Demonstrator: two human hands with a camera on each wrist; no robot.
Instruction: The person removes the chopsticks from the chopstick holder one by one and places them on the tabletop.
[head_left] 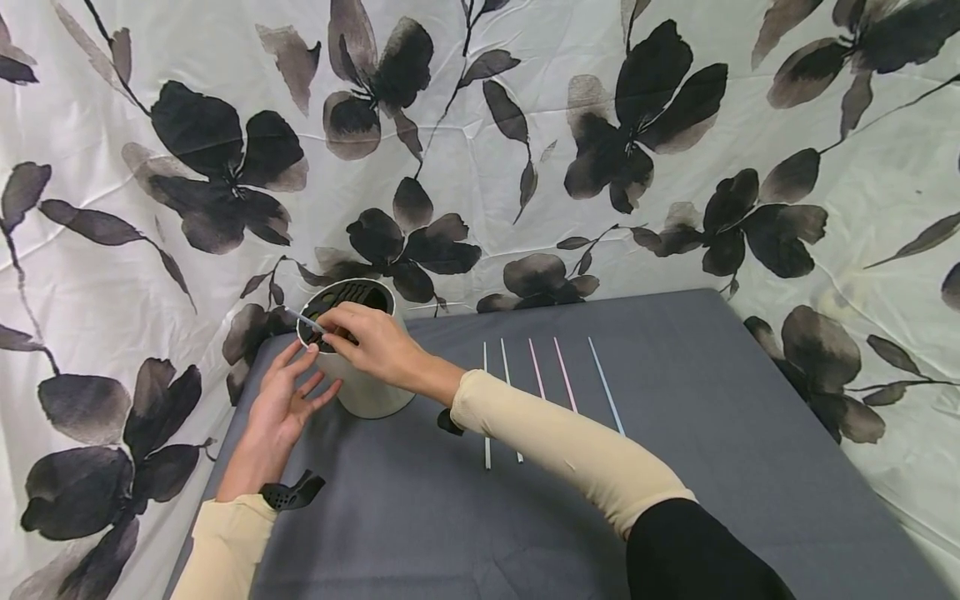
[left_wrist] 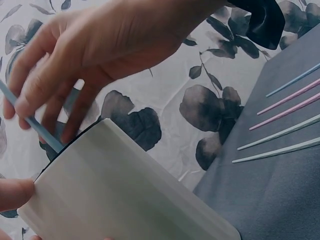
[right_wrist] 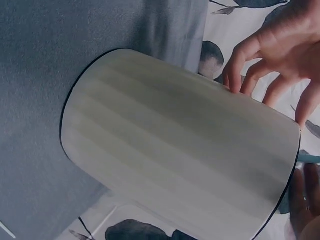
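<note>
A pale blue chopstick (head_left: 304, 320) is pinched in my right hand (head_left: 378, 343), over the mouth of a tall off-white cylindrical container (head_left: 367, 392). In the left wrist view the chopstick (left_wrist: 42, 131) slants down, its lower end hidden behind the rim. My left hand (head_left: 281, 404) stands at the container's near left side, its fingers spread and slightly bent. In the right wrist view fingertips of the left hand (right_wrist: 285, 60) touch the container's wall near the rim. Something dark with slots shows inside the container's mouth.
On the grey-covered table (head_left: 720, 467), to the right of the container, lie a blue chopstick (head_left: 604, 383), two pink chopsticks (head_left: 566, 375) and two whitish chopsticks (head_left: 487, 454), roughly side by side. My right forearm crosses above them. A floral cloth (head_left: 480, 167) hangs behind the table.
</note>
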